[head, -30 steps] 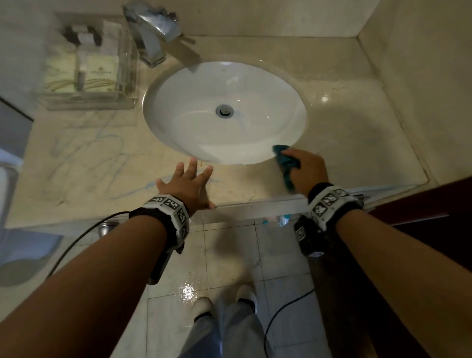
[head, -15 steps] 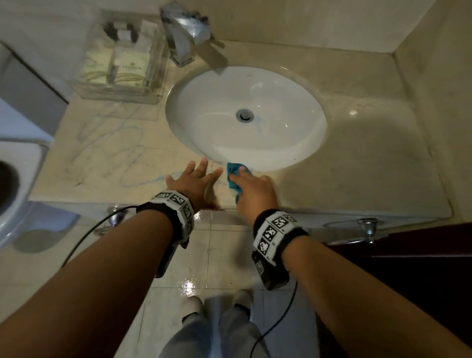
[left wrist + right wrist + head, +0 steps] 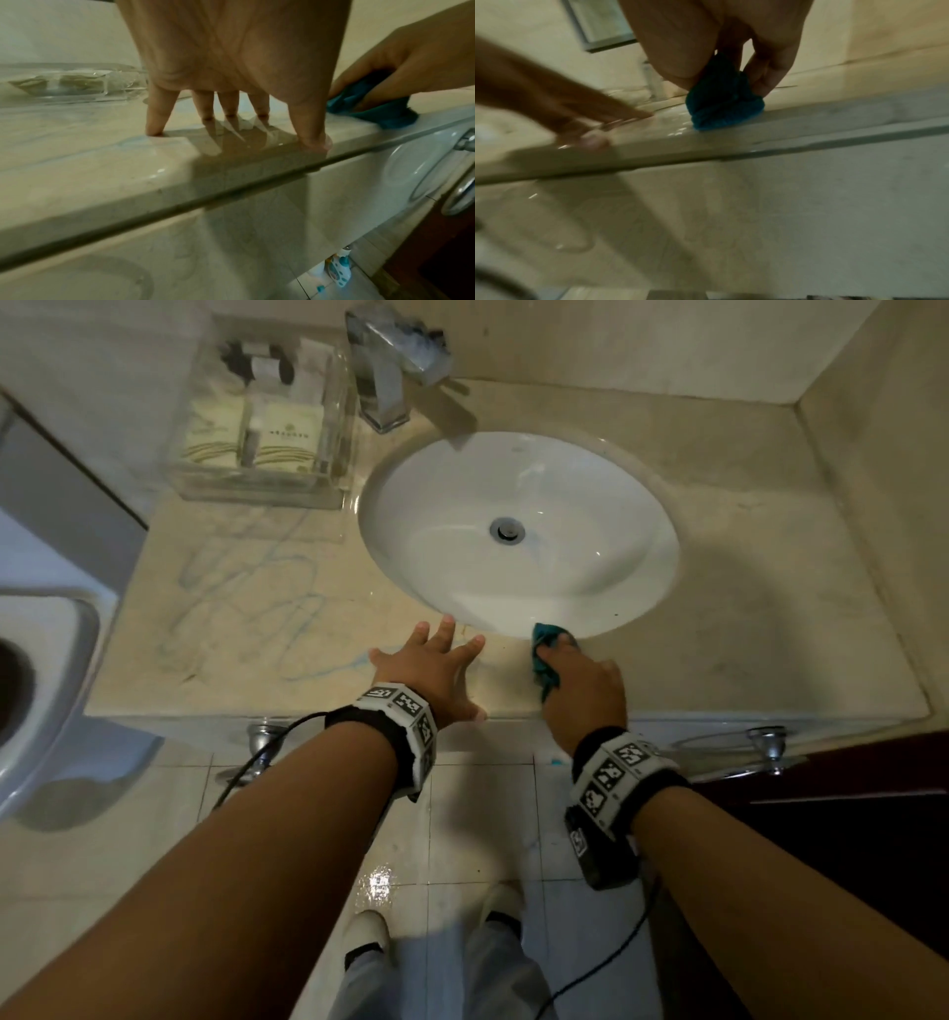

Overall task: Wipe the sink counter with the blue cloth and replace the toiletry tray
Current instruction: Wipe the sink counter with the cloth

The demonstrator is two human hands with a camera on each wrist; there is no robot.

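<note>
Head view: blue cloth (image 3: pixel 543 662) under right-hand fingers (image 3: pixel 565 643).

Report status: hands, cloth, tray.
Left hand flat on counter. Right hand grips blue cloth at basin's front edge. Toiletry tray back-left, scribbles in front unwiped.

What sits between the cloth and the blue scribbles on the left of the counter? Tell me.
The left hand, fingers spread flat on the counter, lies between the cloth held by the right hand and the scribbles. Nothing else blocks that stretch.
</note>
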